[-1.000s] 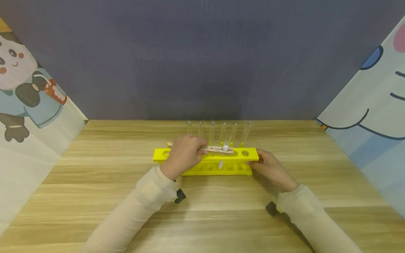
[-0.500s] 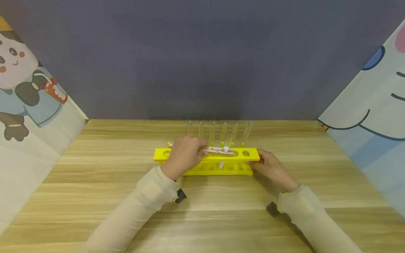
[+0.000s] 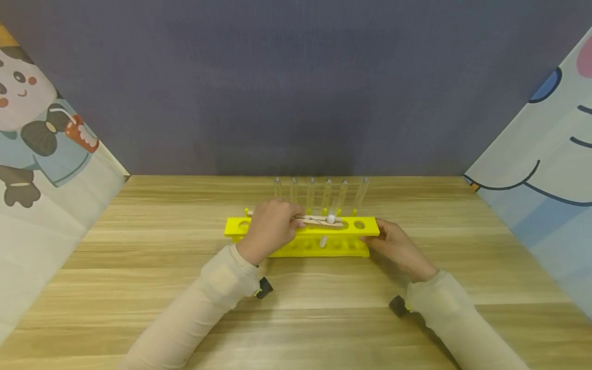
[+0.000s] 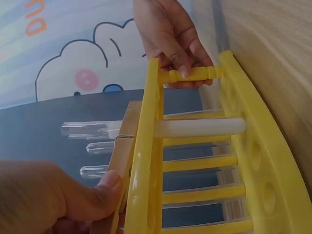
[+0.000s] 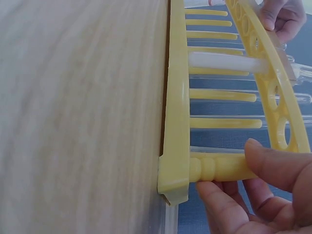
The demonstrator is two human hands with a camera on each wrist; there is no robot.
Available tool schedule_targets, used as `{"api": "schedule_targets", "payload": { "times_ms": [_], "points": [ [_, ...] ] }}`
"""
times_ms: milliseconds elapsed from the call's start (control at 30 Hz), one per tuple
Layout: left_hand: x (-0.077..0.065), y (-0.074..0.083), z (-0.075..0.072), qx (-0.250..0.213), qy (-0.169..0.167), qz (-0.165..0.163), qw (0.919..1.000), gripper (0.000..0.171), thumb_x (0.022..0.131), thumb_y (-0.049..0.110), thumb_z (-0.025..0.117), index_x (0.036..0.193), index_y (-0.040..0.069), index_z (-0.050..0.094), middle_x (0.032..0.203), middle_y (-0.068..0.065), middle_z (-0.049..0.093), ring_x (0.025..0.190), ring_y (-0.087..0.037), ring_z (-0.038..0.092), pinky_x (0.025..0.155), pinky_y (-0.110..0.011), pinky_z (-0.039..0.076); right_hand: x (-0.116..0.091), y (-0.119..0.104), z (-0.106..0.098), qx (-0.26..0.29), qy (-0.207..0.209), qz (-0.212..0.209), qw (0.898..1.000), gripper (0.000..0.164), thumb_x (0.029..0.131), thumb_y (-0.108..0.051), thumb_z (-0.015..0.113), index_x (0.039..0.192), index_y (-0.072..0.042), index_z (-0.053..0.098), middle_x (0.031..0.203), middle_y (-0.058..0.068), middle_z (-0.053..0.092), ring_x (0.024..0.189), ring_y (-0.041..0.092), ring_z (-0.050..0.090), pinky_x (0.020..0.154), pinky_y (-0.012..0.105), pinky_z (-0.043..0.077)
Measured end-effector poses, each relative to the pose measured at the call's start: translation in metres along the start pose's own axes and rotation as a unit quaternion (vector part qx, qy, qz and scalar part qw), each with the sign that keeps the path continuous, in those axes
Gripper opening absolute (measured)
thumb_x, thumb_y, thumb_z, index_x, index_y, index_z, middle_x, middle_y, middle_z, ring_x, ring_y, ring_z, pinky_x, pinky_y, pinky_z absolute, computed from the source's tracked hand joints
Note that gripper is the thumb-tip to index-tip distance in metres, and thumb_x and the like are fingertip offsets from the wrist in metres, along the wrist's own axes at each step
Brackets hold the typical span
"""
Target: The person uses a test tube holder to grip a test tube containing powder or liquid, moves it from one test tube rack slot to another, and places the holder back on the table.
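My left hand [image 3: 270, 228] pinches a wooden test tube clamp [image 4: 127, 146] just above the yellow test tube rack [image 3: 232, 226]. The clamp's far end is around a test tube [image 4: 200, 127], white in its lower part, which passes through a hole in the rack's upper board. Its rounded bottom is right at the lower board in the left wrist view. Clear glass shows above the clamp. At the rack's right end, my right hand [image 3: 400, 249] grips the yellow end post [image 5: 219, 168] between thumb and fingers.
Several clear test tubes [image 3: 311, 192] stand upside down on yellow pegs along the rack's back. The rack sits on a wood-grain table [image 3: 296, 318]. A dark panel [image 3: 296, 87] rises behind, with cartoon-printed sheets [image 3: 46, 123] on both sides.
Very little differs. The clamp's tip and the tube in it sit slightly lower against the rack. Both hands keep their hold, and the rack stays in place.
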State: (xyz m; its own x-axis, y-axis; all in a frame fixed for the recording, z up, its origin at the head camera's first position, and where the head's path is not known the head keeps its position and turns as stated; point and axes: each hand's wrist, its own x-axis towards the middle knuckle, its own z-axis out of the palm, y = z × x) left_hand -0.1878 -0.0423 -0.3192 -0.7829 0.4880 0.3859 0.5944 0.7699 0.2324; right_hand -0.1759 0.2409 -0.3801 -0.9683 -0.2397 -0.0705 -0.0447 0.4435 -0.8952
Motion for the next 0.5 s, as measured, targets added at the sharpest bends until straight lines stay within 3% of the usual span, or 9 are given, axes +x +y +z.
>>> {"api": "schedule_targets", "payload": {
  "times_ms": [300, 500],
  "points": [
    [0.0004, 0.0007, 0.0022, 0.011, 0.014, 0.003, 0.9998, 0.015, 0.079, 0.015, 0.076, 0.069, 0.019, 0.065, 0.066, 0.005, 0.064, 0.052, -0.007, 0.041, 0.047, -0.02, 0.032, -0.0001, -0.0002, 0.0005, 0.004, 0.002, -0.004, 1.0, 0.036, 0.092, -0.007, 0.057, 0.125, 0.006, 0.05, 0.122, 0.02, 0.055, 0.11, 0.03, 0.053, 0.09, 0.032, 0.046],
    [0.0009, 0.0013, 0.0022, 0.011, 0.016, 0.007, 0.9998, 0.045, 0.081, 0.013, 0.074, 0.056, 0.019, 0.037, 0.052, 0.007, 0.028, 0.051, -0.008, 0.024, 0.047, -0.021, 0.016, 0.0, -0.0004, 0.0002, 0.001, 0.002, -0.004, 1.0, 0.036, 0.092, -0.007, 0.057, 0.125, 0.006, 0.051, 0.121, 0.019, 0.056, 0.109, 0.03, 0.054, 0.09, 0.033, 0.046]
  ]
}}
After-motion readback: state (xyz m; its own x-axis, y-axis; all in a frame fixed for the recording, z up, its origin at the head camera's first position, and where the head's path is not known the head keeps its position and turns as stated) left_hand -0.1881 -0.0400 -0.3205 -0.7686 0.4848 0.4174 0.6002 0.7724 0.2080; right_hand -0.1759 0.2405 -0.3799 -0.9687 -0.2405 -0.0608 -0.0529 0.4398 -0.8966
